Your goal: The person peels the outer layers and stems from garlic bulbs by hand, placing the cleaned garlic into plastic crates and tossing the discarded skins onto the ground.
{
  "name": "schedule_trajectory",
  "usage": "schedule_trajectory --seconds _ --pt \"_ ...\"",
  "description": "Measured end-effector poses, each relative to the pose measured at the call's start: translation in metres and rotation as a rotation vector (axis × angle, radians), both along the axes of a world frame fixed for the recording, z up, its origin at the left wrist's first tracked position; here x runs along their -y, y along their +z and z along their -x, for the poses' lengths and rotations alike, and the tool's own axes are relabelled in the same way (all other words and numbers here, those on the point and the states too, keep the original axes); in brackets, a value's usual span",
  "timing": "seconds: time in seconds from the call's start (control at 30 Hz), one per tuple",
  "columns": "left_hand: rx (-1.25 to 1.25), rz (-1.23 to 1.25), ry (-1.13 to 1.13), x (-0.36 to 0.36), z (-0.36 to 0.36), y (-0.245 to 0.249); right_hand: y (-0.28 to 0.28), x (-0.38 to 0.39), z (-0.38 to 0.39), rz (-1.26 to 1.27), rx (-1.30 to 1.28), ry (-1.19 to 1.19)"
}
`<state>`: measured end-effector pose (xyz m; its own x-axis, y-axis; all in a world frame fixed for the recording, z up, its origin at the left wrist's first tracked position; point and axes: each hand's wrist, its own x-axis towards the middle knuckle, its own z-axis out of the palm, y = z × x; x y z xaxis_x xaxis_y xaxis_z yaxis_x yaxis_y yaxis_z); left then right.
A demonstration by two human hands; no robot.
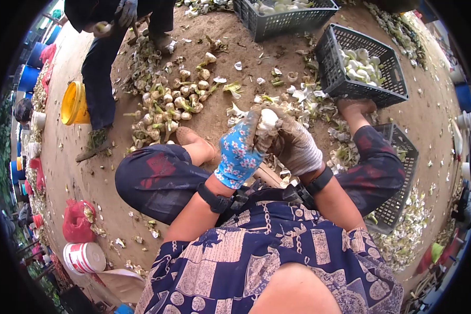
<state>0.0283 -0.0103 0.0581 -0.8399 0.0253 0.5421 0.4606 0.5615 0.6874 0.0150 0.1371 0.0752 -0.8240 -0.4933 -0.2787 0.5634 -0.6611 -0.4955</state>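
Observation:
Both my hands meet in front of my lap around a whitish garlic bulb (268,119). My left hand (240,150), in a blue flowered glove with dirty fingers, is closed on the bulb from the left. My right hand (298,147), in a soiled white glove, presses its fingers against the bulb from the right. Part of the bulb and most fingertips are hidden. Beyond my left knee lies a heap of unpeeled garlic bulbs (167,107). Peeled skins (306,97) are scattered just past my hands.
A dark crate (340,86) of peeled garlic stands ahead to the right, another crate (256,23) beyond it. A third crate (403,193) sits beside my right knee. At the left are a co-worker's leg (99,78), a yellow bucket (74,103) and a white bucket (86,257).

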Motion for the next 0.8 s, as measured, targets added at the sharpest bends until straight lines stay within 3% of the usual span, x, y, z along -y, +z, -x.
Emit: schedule_trajectory --seconds 0.07,0.13,0.2,0.27,0.3,0.33,0.4,0.43,0.47,0.5,0.53,0.57,0.6,0.67,0.73,0.8 --pt "0.026 -0.014 -0.022 0.006 0.0 0.0 0.003 0.002 0.003 0.025 0.046 0.007" --pt "0.568 -0.77 -0.135 0.005 0.001 0.004 -0.008 -0.006 0.002 0.292 0.279 0.154" --pt "0.462 -0.645 -0.137 0.014 0.003 -0.005 -0.014 -0.012 -0.002 0.241 0.29 0.167" --pt "0.932 -1.586 -0.518 0.028 0.001 -0.001 -0.016 -0.016 -0.002 0.362 0.219 0.217" --pt "0.967 -1.572 -0.208 0.02 0.001 0.006 -0.011 -0.015 -0.001 0.343 0.219 0.2" --pt "0.969 -1.572 -0.21 0.019 0.0 0.012 -0.011 -0.015 -0.002 0.343 0.219 0.198" --pt "0.894 -1.316 -0.147 0.021 -0.001 0.02 -0.012 -0.016 -0.003 0.212 0.151 0.089" --pt "0.882 -1.14 -0.227 0.026 -0.001 0.02 -0.01 -0.018 -0.001 0.212 0.15 0.088" --pt "0.883 -1.14 -0.227 0.024 -0.001 0.019 -0.007 -0.021 0.004 -0.013 -0.01 0.155" --pt "0.735 -0.683 -0.183 0.021 -0.002 0.015 -0.003 -0.023 0.008 -0.239 -0.169 0.221" --pt "0.573 -0.235 -0.133 0.018 -0.004 0.011 0.0 -0.024 0.011 -0.24 -0.165 0.223" --pt "0.651 -0.493 -0.183 0.014 -0.004 0.006 0.003 -0.024 0.013 -0.482 -0.343 0.245" --pt "0.654 -0.496 -0.179 0.015 -0.005 0.01 0.007 -0.025 0.015 -0.724 -0.523 0.265" --pt "0.813 -0.694 -0.323 0.018 -0.004 0.022 0.012 -0.028 0.014 -0.746 -0.537 0.278" --pt "0.864 -0.714 -0.329 0.026 -0.003 0.021 0.011 -0.031 0.009 -0.43 -0.417 0.255" --pt "0.955 -0.872 -0.429 0.028 -0.004 0.024 0.012 -0.033 0.007 -0.418 -0.414 0.23"
